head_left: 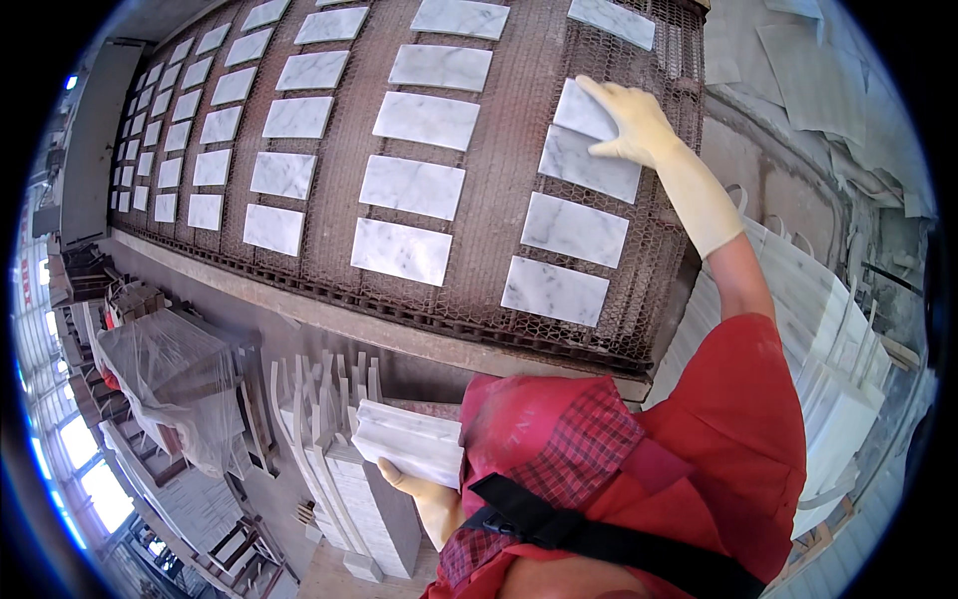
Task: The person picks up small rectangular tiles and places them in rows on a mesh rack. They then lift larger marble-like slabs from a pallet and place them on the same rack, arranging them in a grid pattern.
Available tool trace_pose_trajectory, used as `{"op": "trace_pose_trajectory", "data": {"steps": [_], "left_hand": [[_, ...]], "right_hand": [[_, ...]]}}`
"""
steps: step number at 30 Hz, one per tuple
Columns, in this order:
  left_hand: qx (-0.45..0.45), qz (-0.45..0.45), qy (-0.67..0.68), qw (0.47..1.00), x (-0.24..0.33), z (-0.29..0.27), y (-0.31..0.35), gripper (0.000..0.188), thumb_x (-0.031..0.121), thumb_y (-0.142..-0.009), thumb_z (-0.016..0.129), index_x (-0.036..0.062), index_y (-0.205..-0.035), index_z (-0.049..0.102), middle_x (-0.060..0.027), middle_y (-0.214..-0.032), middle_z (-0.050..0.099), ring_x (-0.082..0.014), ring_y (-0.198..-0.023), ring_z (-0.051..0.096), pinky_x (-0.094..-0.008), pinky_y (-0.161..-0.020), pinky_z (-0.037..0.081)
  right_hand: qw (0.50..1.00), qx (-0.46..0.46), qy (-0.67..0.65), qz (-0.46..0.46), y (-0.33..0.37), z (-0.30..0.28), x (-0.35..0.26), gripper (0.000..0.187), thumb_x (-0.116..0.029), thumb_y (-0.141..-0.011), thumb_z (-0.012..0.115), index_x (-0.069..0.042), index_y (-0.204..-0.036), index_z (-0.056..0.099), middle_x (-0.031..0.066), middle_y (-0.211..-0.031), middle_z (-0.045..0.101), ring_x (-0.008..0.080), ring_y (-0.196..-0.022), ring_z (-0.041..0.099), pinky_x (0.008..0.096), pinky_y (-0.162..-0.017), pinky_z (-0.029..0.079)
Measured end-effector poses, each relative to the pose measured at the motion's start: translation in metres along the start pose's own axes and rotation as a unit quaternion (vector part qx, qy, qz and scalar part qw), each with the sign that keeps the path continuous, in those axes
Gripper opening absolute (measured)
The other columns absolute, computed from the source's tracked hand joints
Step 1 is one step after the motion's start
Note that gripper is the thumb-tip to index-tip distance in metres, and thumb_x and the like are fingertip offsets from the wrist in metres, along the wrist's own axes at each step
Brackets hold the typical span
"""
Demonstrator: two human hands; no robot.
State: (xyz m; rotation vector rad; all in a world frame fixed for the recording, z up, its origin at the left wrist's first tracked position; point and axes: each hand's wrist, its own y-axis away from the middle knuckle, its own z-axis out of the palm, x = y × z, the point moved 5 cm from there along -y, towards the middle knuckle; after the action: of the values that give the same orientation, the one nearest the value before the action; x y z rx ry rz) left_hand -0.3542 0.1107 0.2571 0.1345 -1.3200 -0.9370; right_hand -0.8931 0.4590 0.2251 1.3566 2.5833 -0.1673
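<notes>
My right hand [631, 122], in a pale yellow glove, spans a white marble tile [579, 108], its index finger at the far edge and its thumb near the near edge. That tile meets or slightly overlaps another grey-veined marble tile [589, 165]; I cannot tell which. Both are at the right end of a brown wire-mesh conveyor belt [499, 190]. Low in front of my body, my gloved left hand [429, 499] is closed around a stack of marble tiles [407, 442] from below. Its palm side is hidden.
Rows of similar marble tiles [401, 252] cover the belt toward the far left. A metal rail [399, 342] edges its near side. Stacked stone strips [369, 509] stand beside my left hand. Plastic-wrapped goods [175, 379] are at left, large white slabs [798, 309] at right.
</notes>
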Motion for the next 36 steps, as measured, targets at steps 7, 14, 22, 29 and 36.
{"op": "trace_pose_trajectory", "data": {"steps": [7,14,22,29,36], "left_hand": [[0.011,0.022,-0.077,0.997,0.011,0.042,0.017,0.088,0.075,-0.103,0.044,0.0174,-0.169,0.031,-0.0087,-0.165,0.044,-0.0318,-0.144,0.05,-0.0487,-0.12,0.042],[-0.045,0.042,-0.056,0.996,0.012,0.032,-0.012,0.088,0.077,-0.105,0.031,0.0177,-0.17,0.028,-0.0064,-0.168,0.041,-0.0298,-0.148,0.046,-0.046,-0.123,0.038],[-0.193,0.024,-0.055,0.979,-0.007,0.077,-0.053,0.105,0.088,-0.094,0.037,0.013,-0.167,0.032,-0.0117,-0.159,0.048,-0.0315,-0.141,0.051,-0.051,-0.118,0.042],[-0.343,-0.056,0.056,0.936,-0.014,0.138,-0.05,0.11,0.08,-0.088,0.058,0.0061,-0.165,0.03,-0.0202,-0.158,0.047,-0.041,-0.145,0.047,-0.0586,-0.124,0.034],[-0.291,-0.021,0.035,0.956,-0.013,0.163,-0.036,0.11,0.081,-0.088,0.058,0.0134,-0.169,0.024,-0.0208,-0.164,0.041,-0.0433,-0.149,0.042,-0.0621,-0.125,0.032]], "right_hand": [[0.999,0.037,0.01,0.004,-0.027,0.018,0.023,0.098,-0.033,-0.072,0.093,-0.016,-0.157,0.048,0.0153,-0.141,0.064,0.0384,-0.124,0.064,0.047,-0.108,0.052],[0.979,0.182,-0.067,0.054,0.028,-0.006,-0.065,0.069,-0.03,-0.085,0.084,-0.012,-0.146,0.058,0.017,-0.139,0.067,0.0352,-0.127,0.065,0.0474,-0.111,0.051],[0.708,-0.355,-0.6,-0.116,0.156,0.029,-0.311,0.082,-0.065,-0.103,0.058,-0.003,-0.156,0.05,0.0238,-0.15,0.059,0.0317,-0.129,0.064,0.0413,-0.11,0.051],[0.712,-0.301,-0.634,-0.025,0.156,0.006,-0.292,0.055,-0.045,-0.112,0.053,-0.001,-0.144,0.059,0.019,-0.118,0.073,0.0282,-0.106,0.071,0.0386,-0.095,0.055],[0.784,-0.218,-0.578,-0.055,0.15,-0.018,-0.271,0.038,-0.033,-0.11,0.055,0.0,-0.122,0.071,0.0227,-0.113,0.073,0.0386,-0.107,0.071,0.0429,-0.093,0.055]]}}
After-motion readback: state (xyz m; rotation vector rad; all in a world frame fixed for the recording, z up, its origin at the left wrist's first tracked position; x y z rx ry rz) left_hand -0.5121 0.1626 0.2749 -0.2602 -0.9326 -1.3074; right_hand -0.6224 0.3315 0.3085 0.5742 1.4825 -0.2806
